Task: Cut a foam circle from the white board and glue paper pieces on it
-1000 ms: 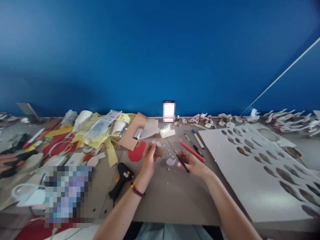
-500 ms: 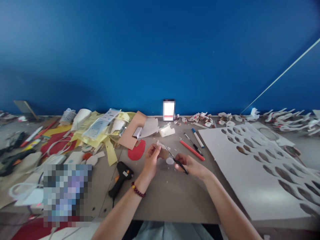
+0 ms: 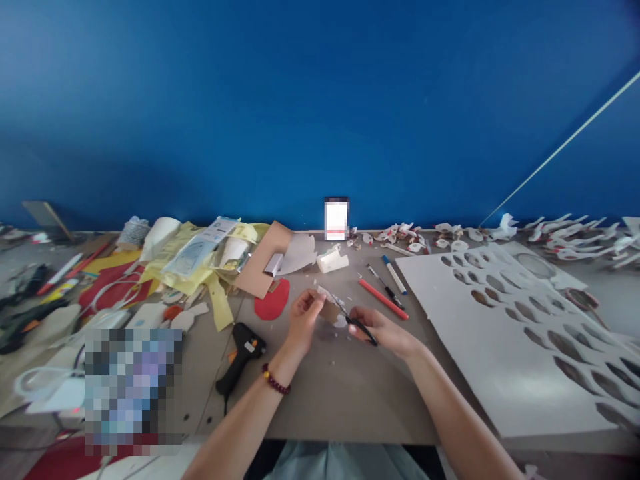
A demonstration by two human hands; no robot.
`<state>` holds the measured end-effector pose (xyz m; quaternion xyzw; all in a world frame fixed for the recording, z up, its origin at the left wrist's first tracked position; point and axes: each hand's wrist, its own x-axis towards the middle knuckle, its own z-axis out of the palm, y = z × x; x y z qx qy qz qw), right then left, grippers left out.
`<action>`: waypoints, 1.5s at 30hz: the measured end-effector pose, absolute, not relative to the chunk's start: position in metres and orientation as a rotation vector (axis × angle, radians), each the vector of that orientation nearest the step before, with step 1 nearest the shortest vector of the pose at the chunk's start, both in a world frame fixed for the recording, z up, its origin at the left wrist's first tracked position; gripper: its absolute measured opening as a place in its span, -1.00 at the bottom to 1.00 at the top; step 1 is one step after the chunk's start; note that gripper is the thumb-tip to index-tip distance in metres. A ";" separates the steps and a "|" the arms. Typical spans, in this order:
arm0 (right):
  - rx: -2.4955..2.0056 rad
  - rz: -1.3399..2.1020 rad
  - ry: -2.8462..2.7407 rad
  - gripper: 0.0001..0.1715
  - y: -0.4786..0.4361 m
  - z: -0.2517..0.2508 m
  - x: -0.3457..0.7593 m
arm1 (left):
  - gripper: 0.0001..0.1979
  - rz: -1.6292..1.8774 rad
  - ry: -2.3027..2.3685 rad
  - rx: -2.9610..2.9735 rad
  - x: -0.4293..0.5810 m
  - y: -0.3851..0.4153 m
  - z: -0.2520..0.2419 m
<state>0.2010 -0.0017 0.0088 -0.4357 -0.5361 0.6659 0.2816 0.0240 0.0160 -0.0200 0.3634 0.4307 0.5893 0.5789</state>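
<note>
My left hand (image 3: 304,315) pinches a small piece of cardboard (image 3: 329,312), brown on its lower side with white paper along the top. From the right, my right hand (image 3: 375,330) grips a pair of black-handled scissors (image 3: 361,329), whose blades point up and left against the piece's upper edge. How far the blades are apart is too small to tell. Little white scraps lie on the table under and around the hands. Just beyond my right hand rest a red pen (image 3: 384,299), a black pen (image 3: 385,287) and a blue-and-white marker (image 3: 395,275).
Left of my forearm lies a black glue gun (image 3: 242,357), near a red paper shape (image 3: 272,300). A large white sheet with cut-out holes (image 3: 465,347) covers the right side. Against the blue wall stands a phone (image 3: 337,219). Papers and cables (image 3: 107,293) crowd the left.
The cardboard piece has tilted slightly in my left hand, and the scissor blades now lie along its upper edge. Both hands keep their holds. The whole view has shifted a little.
</note>
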 end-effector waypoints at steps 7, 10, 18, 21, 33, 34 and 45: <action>-1.154 1.803 -1.478 -0.35 0.000 0.005 0.200 | -0.72 1.372 1.042 0.850 0.025 0.016 -0.016; -1.171 1.819 -1.484 -0.32 -0.001 0.004 0.200 | -0.74 1.365 1.027 0.830 0.026 0.016 -0.015; -1.128 1.840 -1.473 -0.32 -0.001 0.003 0.199 | -0.73 1.349 1.024 0.787 0.026 0.015 -0.013; -1.115 1.851 -1.458 -0.33 -0.001 0.002 0.198 | -0.72 1.342 1.027 0.782 0.026 0.015 -0.013; -1.100 1.827 -1.405 -0.34 -0.001 -0.002 0.196 | -0.71 1.338 1.028 0.750 0.027 0.014 -0.010; -1.104 1.826 -1.405 -0.35 -0.001 -0.002 0.196 | -0.71 1.338 1.028 0.751 0.027 0.014 -0.010; -1.137 1.818 -1.379 -0.36 -0.001 0.000 0.195 | -0.72 1.356 1.037 0.781 0.025 0.017 -0.014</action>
